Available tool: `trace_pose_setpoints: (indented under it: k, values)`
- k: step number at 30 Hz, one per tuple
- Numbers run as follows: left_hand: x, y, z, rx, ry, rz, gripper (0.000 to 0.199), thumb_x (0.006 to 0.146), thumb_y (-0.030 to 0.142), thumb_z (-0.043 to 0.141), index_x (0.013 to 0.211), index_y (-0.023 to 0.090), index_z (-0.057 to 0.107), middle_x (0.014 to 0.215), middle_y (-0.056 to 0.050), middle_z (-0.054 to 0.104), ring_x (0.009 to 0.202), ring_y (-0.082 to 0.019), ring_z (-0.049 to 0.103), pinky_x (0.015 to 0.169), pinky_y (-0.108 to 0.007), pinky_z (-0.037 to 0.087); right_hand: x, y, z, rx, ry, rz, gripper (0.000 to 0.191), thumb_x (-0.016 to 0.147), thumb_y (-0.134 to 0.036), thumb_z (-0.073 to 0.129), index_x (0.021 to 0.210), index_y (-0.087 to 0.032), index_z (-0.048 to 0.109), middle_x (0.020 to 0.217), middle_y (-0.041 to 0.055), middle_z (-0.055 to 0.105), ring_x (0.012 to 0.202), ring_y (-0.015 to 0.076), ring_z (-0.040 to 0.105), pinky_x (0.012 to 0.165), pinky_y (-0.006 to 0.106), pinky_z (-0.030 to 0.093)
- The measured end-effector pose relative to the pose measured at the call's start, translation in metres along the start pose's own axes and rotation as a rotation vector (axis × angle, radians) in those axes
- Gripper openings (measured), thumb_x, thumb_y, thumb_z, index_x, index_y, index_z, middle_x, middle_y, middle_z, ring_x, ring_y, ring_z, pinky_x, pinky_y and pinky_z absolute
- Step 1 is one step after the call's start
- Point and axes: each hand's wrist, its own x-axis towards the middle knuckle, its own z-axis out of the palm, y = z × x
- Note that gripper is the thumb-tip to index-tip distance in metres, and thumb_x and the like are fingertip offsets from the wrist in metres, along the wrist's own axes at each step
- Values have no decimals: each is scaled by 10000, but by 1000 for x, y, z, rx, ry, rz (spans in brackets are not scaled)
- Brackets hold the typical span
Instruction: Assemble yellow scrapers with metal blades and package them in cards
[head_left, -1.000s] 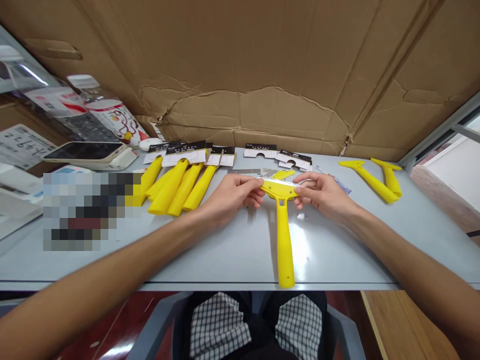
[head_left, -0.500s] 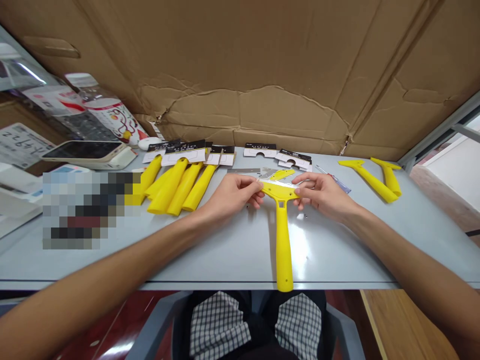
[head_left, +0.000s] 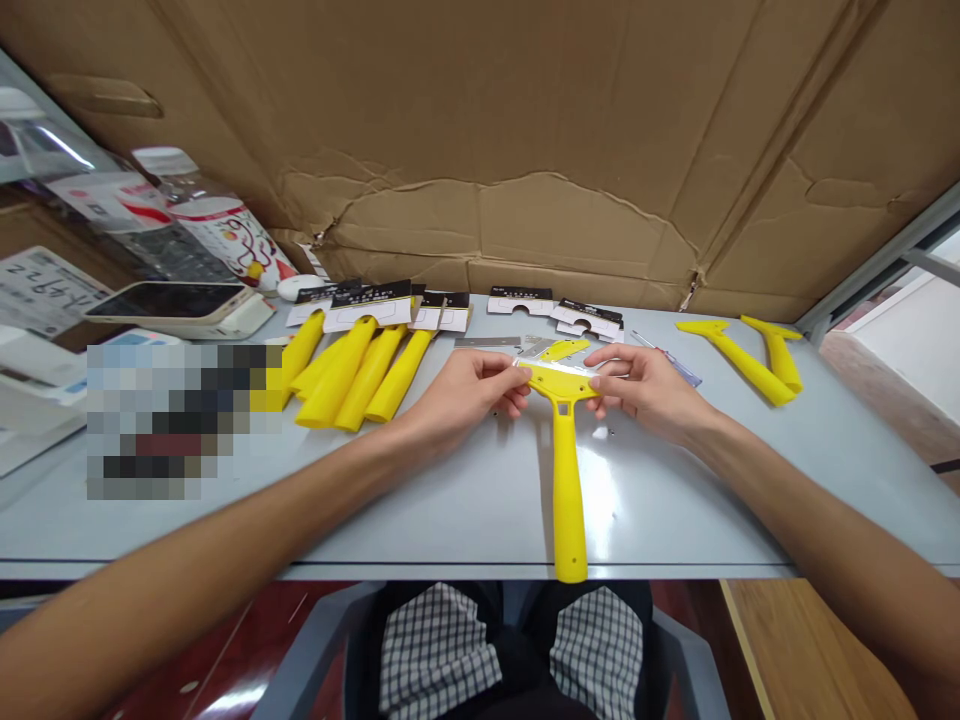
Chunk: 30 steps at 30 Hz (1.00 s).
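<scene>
A yellow scraper [head_left: 568, 480] with a wide head is held above the table, its handle pointing toward me past the front edge. A metal blade [head_left: 562, 368] lies along the top of its head. My left hand [head_left: 484, 385] pinches the left end of the head between thumb and fingers. At the right end, my right hand [head_left: 637, 385] grips the corner with its thumb and fingers. Just behind the head are a small yellow piece [head_left: 566, 349] and a flat metal blade [head_left: 487, 342]. A screwdriver [head_left: 675, 368] lies beyond my right hand.
Several yellow handles [head_left: 345, 375] with black-and-white cards lie left on the grey table [head_left: 450, 500]. Loose cards [head_left: 520, 299] lie at the back. Two yellow scrapers [head_left: 750, 365] rest right. A phone [head_left: 176, 302] and bottles [head_left: 225, 235] stand left, before a cardboard wall [head_left: 480, 120].
My left thumb has shifted slightly to the right along the scraper head. Otherwise the hands and the scraper stay almost where they were.
</scene>
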Motion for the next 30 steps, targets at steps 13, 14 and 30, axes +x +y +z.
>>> trace_pose_setpoints:
  k: [13,14,30]
  values:
    - [4,-8,-6,97,-45,11,258,978,321,685,772,179,751,738,-91,787,600,-155,693,610,-304,616,3,4,-3,-31,-49,67,302,809,-348,942,985,-167,777,690,56,749,623,160,687,588,295,591]
    - [6,-6,-10,117,-76,11,257,974,342,688,792,177,761,736,-94,787,598,-159,693,605,-308,611,3,4,-4,-27,-37,65,307,799,-344,948,983,-166,778,678,50,743,619,159,686,586,292,586]
    - [10,8,-51,1022,-441,233,184,883,237,685,951,196,851,947,-75,836,871,-228,750,803,-334,515,9,3,-16,-50,34,50,340,771,-314,951,991,-153,749,687,56,763,585,146,684,601,272,556]
